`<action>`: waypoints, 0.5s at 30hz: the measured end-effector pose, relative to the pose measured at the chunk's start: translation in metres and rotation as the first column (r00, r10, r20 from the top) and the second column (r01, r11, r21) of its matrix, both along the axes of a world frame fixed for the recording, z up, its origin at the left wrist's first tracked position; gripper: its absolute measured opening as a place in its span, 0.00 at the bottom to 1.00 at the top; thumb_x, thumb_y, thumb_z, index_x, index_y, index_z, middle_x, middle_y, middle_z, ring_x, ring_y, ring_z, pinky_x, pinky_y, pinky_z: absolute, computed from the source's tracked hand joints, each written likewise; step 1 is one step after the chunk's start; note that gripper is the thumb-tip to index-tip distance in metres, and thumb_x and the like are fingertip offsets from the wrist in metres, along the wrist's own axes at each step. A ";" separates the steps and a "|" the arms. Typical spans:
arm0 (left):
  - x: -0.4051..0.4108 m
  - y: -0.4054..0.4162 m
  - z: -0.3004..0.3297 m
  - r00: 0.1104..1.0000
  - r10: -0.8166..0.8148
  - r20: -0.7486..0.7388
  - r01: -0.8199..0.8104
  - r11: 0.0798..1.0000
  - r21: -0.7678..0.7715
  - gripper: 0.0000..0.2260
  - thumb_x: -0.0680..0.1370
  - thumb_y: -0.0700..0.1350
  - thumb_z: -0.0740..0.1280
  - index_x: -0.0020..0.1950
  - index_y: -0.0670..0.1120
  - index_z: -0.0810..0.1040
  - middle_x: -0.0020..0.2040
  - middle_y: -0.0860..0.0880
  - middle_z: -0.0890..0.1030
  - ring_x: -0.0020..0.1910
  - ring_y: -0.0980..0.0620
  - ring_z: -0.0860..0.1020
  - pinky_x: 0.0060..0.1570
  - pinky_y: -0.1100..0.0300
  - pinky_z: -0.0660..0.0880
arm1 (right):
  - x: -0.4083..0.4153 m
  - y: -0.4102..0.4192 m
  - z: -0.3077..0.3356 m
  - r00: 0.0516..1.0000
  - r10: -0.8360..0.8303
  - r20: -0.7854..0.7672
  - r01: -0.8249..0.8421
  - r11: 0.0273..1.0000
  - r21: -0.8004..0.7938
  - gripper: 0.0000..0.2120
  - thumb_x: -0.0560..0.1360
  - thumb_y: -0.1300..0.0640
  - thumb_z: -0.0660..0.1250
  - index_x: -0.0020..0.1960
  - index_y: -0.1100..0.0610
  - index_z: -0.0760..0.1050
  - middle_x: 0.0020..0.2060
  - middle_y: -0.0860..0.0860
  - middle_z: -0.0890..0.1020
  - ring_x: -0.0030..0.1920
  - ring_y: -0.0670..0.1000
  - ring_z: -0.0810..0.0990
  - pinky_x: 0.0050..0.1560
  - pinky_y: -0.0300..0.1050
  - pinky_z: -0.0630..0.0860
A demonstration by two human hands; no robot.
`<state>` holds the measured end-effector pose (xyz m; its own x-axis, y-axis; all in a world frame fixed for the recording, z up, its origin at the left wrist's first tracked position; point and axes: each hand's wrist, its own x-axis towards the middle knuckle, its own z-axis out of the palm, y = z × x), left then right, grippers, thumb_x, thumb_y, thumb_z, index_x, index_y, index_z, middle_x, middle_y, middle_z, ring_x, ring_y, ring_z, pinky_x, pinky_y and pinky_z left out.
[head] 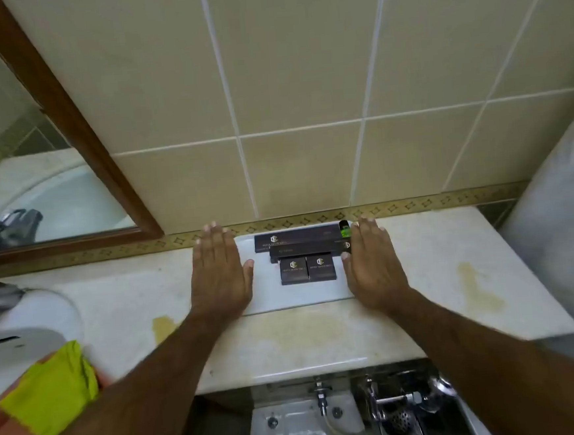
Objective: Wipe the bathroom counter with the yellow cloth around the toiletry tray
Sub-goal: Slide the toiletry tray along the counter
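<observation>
1. While both palms lie flat with fingers spread, the left hand [218, 274] and right hand [372, 265] flank the white toiletry tray [267, 296] on the counter [456, 290], grasping nothing.
2. Dark boxes [306, 268] sit on the tray.
3. Lying unheld at the sink [29, 326] edge, the yellow cloth [52, 390] is well left of the tray.

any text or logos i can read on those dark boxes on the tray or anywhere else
Long box at the back: a pale emblem with a line of print beneath, too blurred to read.
Second long box: faint print, unreadable.
Left small box: emblem and a line of print, too blurred to read.
Right small box: the same, unreadable.
Green item by the right hand: no legible text.
No other writing shows.
</observation>
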<state>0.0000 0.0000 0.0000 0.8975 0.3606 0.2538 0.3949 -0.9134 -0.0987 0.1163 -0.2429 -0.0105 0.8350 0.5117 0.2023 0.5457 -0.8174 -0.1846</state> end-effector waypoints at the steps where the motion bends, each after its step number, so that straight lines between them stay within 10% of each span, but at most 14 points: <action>1: 0.001 0.001 -0.006 0.998 0.059 -0.015 -0.059 0.998 -0.027 0.30 0.79 0.53 0.53 0.75 0.33 0.59 0.75 0.32 0.62 0.75 0.33 0.60 0.74 0.42 0.55 | 0.002 -0.001 -0.008 0.998 -0.049 -0.036 0.049 0.999 0.005 0.27 0.81 0.52 0.52 0.76 0.64 0.55 0.77 0.62 0.58 0.77 0.60 0.54 0.77 0.55 0.48; 6: 0.005 0.002 -0.005 0.952 0.288 -0.100 -0.303 0.933 -0.196 0.13 0.76 0.48 0.59 0.53 0.39 0.76 0.48 0.40 0.81 0.45 0.41 0.78 0.44 0.50 0.74 | 0.011 0.003 -0.016 0.969 -0.240 -0.064 0.243 0.969 0.044 0.23 0.77 0.56 0.61 0.69 0.64 0.64 0.65 0.62 0.73 0.64 0.62 0.71 0.66 0.56 0.68; 15: 0.012 0.009 -0.025 0.942 0.312 -0.124 -0.335 0.904 -0.267 0.13 0.80 0.46 0.57 0.52 0.41 0.78 0.48 0.42 0.83 0.44 0.43 0.81 0.44 0.53 0.77 | 0.029 0.015 -0.007 0.850 -0.456 -0.266 0.460 0.886 -0.048 0.10 0.74 0.60 0.65 0.55 0.59 0.77 0.51 0.57 0.80 0.51 0.58 0.80 0.48 0.48 0.77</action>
<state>0.0122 0.0091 -0.0252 0.7322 0.6802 0.0347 0.6747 -0.7313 0.1000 0.1450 -0.2278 -0.0180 0.9970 0.0566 -0.0519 0.0396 -0.9581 -0.2836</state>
